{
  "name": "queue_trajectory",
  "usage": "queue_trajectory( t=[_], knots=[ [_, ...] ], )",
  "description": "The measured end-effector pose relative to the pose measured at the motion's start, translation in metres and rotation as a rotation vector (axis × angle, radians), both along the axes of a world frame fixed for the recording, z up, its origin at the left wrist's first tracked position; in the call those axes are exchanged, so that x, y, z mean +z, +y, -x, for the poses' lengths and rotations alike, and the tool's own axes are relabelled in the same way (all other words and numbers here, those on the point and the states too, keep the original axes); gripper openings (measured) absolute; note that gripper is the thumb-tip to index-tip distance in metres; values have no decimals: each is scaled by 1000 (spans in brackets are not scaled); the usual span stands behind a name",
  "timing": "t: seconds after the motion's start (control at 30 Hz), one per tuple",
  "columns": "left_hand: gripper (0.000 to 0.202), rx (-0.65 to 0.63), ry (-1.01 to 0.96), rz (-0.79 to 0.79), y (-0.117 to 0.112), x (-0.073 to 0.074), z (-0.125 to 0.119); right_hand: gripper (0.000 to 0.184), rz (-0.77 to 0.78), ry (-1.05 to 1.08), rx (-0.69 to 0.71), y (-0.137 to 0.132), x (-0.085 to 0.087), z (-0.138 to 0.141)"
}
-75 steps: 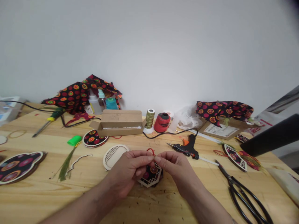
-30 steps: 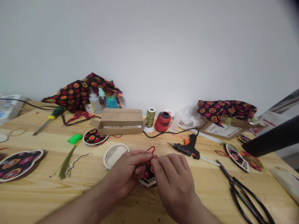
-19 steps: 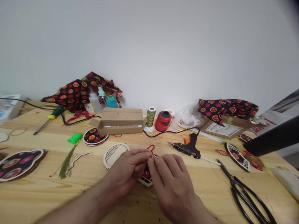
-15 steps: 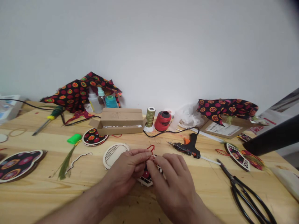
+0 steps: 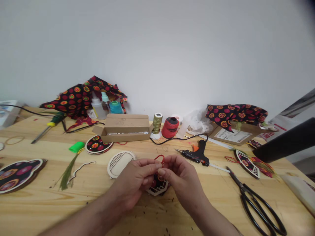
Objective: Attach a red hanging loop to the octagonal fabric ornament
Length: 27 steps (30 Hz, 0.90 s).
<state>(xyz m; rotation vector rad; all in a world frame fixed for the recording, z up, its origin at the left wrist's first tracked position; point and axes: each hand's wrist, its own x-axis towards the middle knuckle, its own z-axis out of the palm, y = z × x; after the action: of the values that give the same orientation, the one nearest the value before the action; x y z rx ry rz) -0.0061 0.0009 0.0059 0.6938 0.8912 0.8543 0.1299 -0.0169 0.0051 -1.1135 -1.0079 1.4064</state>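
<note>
My left hand (image 5: 136,177) and my right hand (image 5: 185,178) meet at the front middle of the table, both closed in a pinch. Between their fingertips is a red cord (image 5: 160,157), its loop standing up above the fingers. Just below hangs or rests a wooden lattice ornament (image 5: 157,189) backed with dark patterned fabric; the hands cover much of it. Close behind my left hand lies a pale round wooden frame (image 5: 122,164) with lattice on one side.
A glue gun (image 5: 195,155) and black scissors (image 5: 254,200) lie to the right. Behind stand an open cardboard box (image 5: 128,136), a green thread spool (image 5: 157,124) and a red thread spool (image 5: 170,127). On the left are a green tassel (image 5: 69,172), a screwdriver (image 5: 46,129) and fabric ornaments (image 5: 21,173).
My right hand has turned and risen, its fingertips now up against the left ones at the cord. More of the ornament shows below. The view has shifted slightly.
</note>
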Motion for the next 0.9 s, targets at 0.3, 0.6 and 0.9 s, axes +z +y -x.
queue_trajectory(
  t=[0.3,0.6,0.9],
  knots=[
    [13,-35,45,-18,0,4,-1,29,125,25,-13,5,7,-7],
    [17,-52,56,-52,-1,3,-1,36,79,-70,46,5,6,-7],
    [16,-79,98,-58,-1,1,0,22,80,-63,-16,6,7,-8]
  ],
)
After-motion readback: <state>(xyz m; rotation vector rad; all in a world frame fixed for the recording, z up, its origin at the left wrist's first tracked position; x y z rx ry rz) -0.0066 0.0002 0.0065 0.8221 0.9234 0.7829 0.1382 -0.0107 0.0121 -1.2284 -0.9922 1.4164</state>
